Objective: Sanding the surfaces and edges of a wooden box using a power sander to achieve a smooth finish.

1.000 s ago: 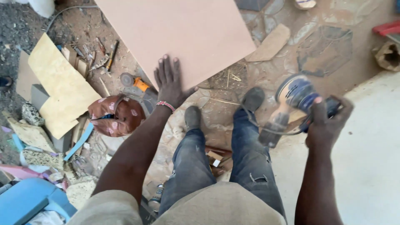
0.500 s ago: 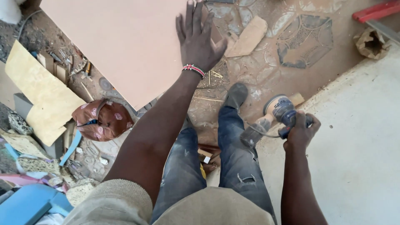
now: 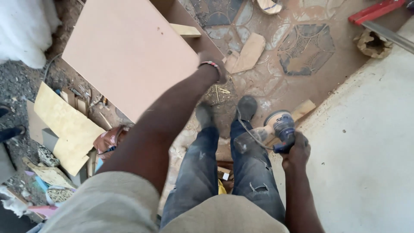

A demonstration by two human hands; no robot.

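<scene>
My left hand (image 3: 212, 60) grips the right edge of a large pinkish-tan board (image 3: 129, 56), with the fingers curled over the edge and mostly hidden; a beaded bracelet sits on the wrist. The board is tilted above the littered ground at upper left. My right hand (image 3: 296, 152) is closed on the handle of a dusty blue round sander (image 3: 279, 124), held low beside my right leg, its cord looping across my knee. My two dark shoes (image 3: 246, 107) stand on the patterned stone floor below the board's corner.
Yellowish plywood offcuts (image 3: 64, 125) and small wood scraps lie at left beside a brown patterned cloth bundle (image 3: 108, 141). A pale concrete slab (image 3: 366, 142) fills the right side. A flat wood scrap (image 3: 249, 51), a red bar (image 3: 371, 12) and white fluffy material (image 3: 23, 30) lie around.
My left hand went from lying flat on the board to gripping its right edge, and the board swung left and tilted up. My right hand brought the sander lower, close to my leg.
</scene>
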